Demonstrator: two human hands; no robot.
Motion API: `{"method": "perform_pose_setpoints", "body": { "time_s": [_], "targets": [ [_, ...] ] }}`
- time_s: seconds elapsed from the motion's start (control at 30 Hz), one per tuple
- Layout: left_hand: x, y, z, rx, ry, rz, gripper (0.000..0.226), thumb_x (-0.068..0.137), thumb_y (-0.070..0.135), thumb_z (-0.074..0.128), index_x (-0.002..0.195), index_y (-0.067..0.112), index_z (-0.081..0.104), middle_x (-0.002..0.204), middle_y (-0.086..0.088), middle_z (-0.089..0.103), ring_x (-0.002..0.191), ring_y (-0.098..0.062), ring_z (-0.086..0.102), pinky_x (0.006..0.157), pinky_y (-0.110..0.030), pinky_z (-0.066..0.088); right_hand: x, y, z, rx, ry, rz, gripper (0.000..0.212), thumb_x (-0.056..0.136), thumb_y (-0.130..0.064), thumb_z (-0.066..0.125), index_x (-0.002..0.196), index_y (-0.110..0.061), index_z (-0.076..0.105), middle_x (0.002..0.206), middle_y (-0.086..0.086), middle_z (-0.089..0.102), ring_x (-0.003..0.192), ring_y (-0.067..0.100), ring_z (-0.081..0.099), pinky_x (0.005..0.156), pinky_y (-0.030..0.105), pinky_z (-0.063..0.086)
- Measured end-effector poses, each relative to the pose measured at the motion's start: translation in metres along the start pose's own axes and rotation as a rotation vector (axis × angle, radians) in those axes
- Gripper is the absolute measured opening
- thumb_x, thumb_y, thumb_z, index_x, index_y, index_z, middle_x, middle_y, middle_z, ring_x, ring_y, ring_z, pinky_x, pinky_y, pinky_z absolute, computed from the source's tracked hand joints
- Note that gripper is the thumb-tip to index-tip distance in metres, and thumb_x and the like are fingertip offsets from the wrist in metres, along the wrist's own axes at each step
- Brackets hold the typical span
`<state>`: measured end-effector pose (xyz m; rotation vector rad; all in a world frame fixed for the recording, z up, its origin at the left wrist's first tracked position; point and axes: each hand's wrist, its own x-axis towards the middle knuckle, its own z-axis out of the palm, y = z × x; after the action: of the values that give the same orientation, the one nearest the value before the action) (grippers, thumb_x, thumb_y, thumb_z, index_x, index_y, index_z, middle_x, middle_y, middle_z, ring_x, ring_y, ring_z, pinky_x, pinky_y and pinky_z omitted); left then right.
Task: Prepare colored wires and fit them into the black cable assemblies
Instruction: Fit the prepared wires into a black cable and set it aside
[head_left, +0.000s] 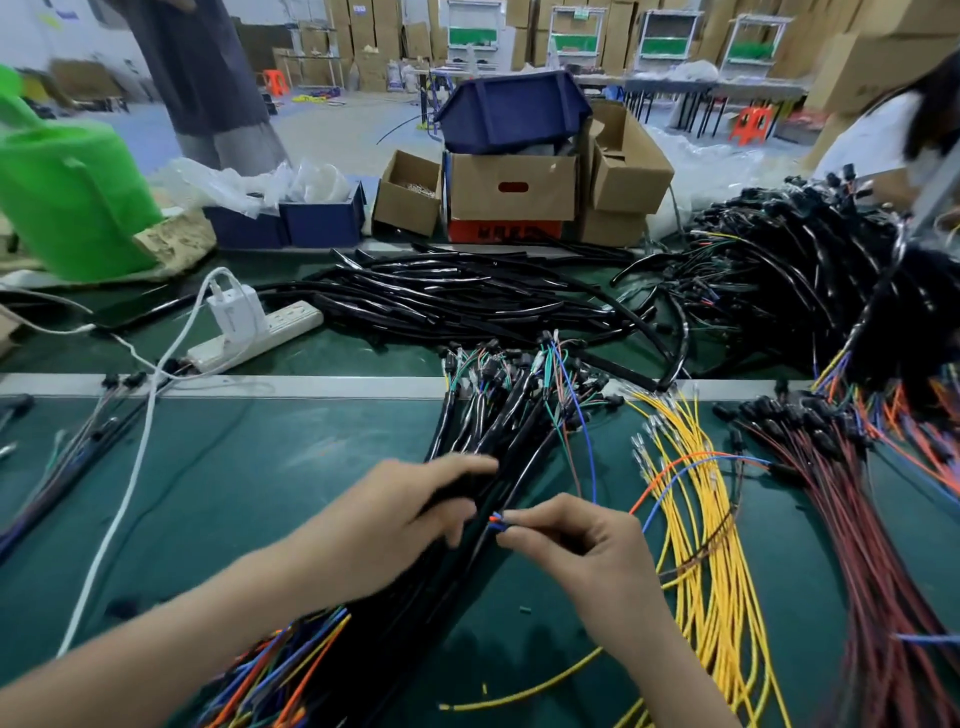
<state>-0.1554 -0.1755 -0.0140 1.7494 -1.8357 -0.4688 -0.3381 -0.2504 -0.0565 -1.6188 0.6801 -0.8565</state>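
Note:
A bundle of black cable assemblies (498, 431) runs from the near edge up the middle of the green table (270, 467). My left hand (395, 514) grips one black sleeve of that bundle. My right hand (576, 540) pinches the ends of an orange wire and a blue wire (496, 521) right at the sleeve's side. Both wires loop away to the right (691, 460). Loose yellow wires (701, 519) with metal terminals lie right of my hands. Colored wire ends (280, 670) fan out of the bundle at the bottom.
Red-brown wires (878, 545) with black connectors lie far right. Piles of black tubing (467, 296) and finished harnesses (779, 270) fill the back. A white power strip (260, 332) and its cable lie left. Cardboard boxes (511, 192), a blue bin, a green bag and another person's sleeve stand behind.

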Motion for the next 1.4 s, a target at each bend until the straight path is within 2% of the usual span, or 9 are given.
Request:
{"method": "perform_pose_setpoints", "body": {
  "time_s": [0.13,0.23,0.3,0.37,0.43,0.77,1.07,1.3,1.4],
  "targets": [
    [-0.015,-0.010,0.024,-0.378,-0.171,-0.164,0.020,0.097,0.020,0.050,0.109,0.019,0.066,0.059,0.011,0.055,0.046,-0.001,0.044,0.050,-0.012,0.036,0.000,-0.003,-0.003,0.040,-0.034,0.001,0.015,0.071,-0.002,0.078,0.074,-0.017,0.077,0.076,0.001,0.075,0.072,0.011,0.070,0.069,0.018,0.051],
    [-0.018,-0.009,0.022,-0.713,-0.237,-0.284,0.036,0.100,0.029,0.042,0.078,0.021,0.069,0.058,0.006,0.054,0.045,-0.006,0.040,0.044,-0.019,0.036,0.000,-0.002,-0.004,0.029,-0.061,0.026,0.014,0.073,-0.005,0.077,0.076,-0.018,0.077,0.077,0.004,0.075,0.077,0.023,0.071,0.074,0.031,0.056],
    [-0.018,-0.007,0.021,-0.806,-0.265,-0.304,0.035,0.099,0.023,0.042,0.080,0.023,0.072,0.064,0.006,0.056,0.049,-0.006,0.042,0.045,-0.018,0.038,-0.001,-0.002,-0.003,0.060,-0.088,0.028,0.013,0.075,-0.003,0.076,0.076,-0.015,0.077,0.079,0.006,0.075,0.080,0.026,0.072,0.077,0.032,0.057],
    [-0.019,-0.007,0.021,-0.854,-0.294,-0.327,0.028,0.098,0.020,0.045,0.088,0.018,0.072,0.069,0.002,0.056,0.051,-0.007,0.044,0.045,-0.017,0.039,-0.001,-0.003,-0.003,0.080,-0.105,0.019,0.015,0.075,0.001,0.074,0.078,-0.014,0.076,0.077,0.006,0.075,0.078,0.019,0.073,0.072,0.021,0.055],
    [-0.020,-0.007,0.021,-0.880,-0.309,-0.339,0.025,0.097,0.019,0.047,0.091,0.015,0.070,0.069,0.001,0.056,0.051,-0.006,0.045,0.044,-0.016,0.038,-0.001,-0.003,-0.003,0.077,-0.100,0.025,0.015,0.075,0.003,0.073,0.078,-0.012,0.075,0.075,0.005,0.075,0.075,0.015,0.072,0.069,0.016,0.052],
    [-0.020,-0.002,0.020,-0.847,-0.301,-0.309,0.025,0.098,0.015,0.046,0.089,0.015,0.069,0.072,-0.001,0.058,0.049,-0.006,0.045,0.043,-0.017,0.036,-0.001,-0.003,-0.005,0.059,-0.151,0.065,0.013,0.078,0.004,0.071,0.081,-0.008,0.074,0.076,0.006,0.075,0.077,0.018,0.073,0.072,0.019,0.053],
    [-0.015,0.004,0.012,-0.613,-0.353,-0.269,0.033,0.100,0.013,0.043,0.076,0.025,0.061,0.050,0.010,0.056,0.041,-0.001,0.041,0.044,-0.013,0.033,-0.002,-0.001,-0.007,-0.056,-0.175,0.067,0.014,0.076,-0.013,0.077,0.080,-0.026,0.076,0.079,0.004,0.075,0.081,0.035,0.068,0.080,0.053,0.051],
    [-0.014,0.004,0.017,-0.653,-0.281,-0.280,0.019,0.099,0.011,0.046,0.099,0.016,0.064,0.068,0.003,0.059,0.049,-0.008,0.045,0.041,-0.017,0.035,-0.002,0.002,-0.011,-0.139,-0.172,-0.011,0.009,0.076,-0.023,0.077,0.080,-0.030,0.074,0.072,0.002,0.070,0.063,0.027,0.057,0.061,0.037,0.047],
    [-0.016,0.005,0.023,-0.704,-0.179,-0.268,0.013,0.098,0.010,0.046,0.102,0.014,0.059,0.067,-0.001,0.058,0.047,-0.011,0.045,0.039,-0.019,0.034,-0.001,0.005,-0.010,-0.124,-0.148,-0.038,0.005,0.075,-0.027,0.075,0.078,-0.030,0.072,0.065,0.004,0.063,0.057,0.010,0.047,0.057,0.025,0.038]
  ]
}}
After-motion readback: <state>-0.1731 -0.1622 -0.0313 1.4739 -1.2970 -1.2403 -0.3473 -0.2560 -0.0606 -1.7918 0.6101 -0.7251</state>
